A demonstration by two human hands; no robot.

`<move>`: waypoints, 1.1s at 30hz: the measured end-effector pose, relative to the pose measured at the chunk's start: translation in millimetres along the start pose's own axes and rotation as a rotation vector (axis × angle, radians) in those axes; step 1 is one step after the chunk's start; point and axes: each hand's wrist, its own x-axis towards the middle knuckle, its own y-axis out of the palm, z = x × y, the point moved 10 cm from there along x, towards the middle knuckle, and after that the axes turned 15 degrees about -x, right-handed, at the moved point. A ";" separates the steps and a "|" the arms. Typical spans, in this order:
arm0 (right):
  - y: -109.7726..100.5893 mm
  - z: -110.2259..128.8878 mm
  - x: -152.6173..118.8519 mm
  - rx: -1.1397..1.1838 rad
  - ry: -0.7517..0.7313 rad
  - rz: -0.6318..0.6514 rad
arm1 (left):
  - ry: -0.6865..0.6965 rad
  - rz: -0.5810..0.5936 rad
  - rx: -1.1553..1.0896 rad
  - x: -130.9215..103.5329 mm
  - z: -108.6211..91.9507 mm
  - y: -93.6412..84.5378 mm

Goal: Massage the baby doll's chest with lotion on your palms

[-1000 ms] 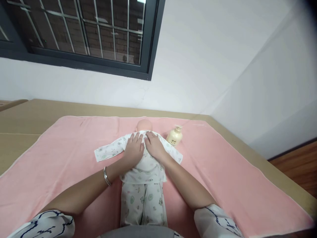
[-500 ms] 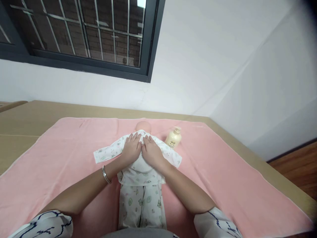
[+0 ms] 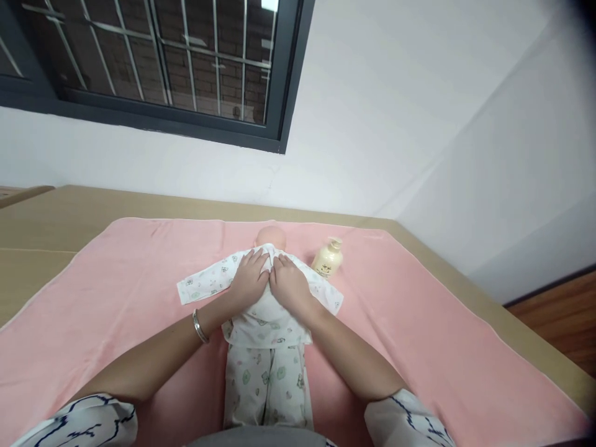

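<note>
A doll lies on a pink blanket (image 3: 149, 273), its bald head (image 3: 270, 236) toward the wall. It wears a white printed top (image 3: 270, 326) with both sleeves spread sideways and matching trousers (image 3: 267, 385). My left hand (image 3: 250, 278) rests flat on the left of the doll's chest, fingers toward its neck. On the right of the chest lies my right hand (image 3: 289, 282), also flat, its thumb side close to the other hand. Neither hand holds anything. A cream pump bottle (image 3: 328, 257) is beside the right sleeve, tilted on the blanket.
Beneath the blanket is a tan table (image 3: 41, 230), its far edge along a white wall (image 3: 372, 124). A dark-framed window (image 3: 284, 93) with bars is at the upper left. Brown wood (image 3: 559, 316) shows at the far right.
The whole view has shifted very slightly. Both hands stay on the doll's chest in nearly the same pose, with only slight movement at the fingers.
</note>
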 end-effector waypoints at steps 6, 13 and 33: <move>15.8 -48.6 25.5 0.272 0.067 -0.006 | -0.010 -0.068 -0.037 -5.5 4.9 2.1; -13.4 -63.6 19.8 0.255 0.147 -0.163 | -0.054 -0.167 -0.082 -11.4 13.1 -2.7; 0.6 -0.6 8.9 0.243 -0.145 -0.007 | -0.080 -0.259 -0.208 -17.2 18.7 -6.3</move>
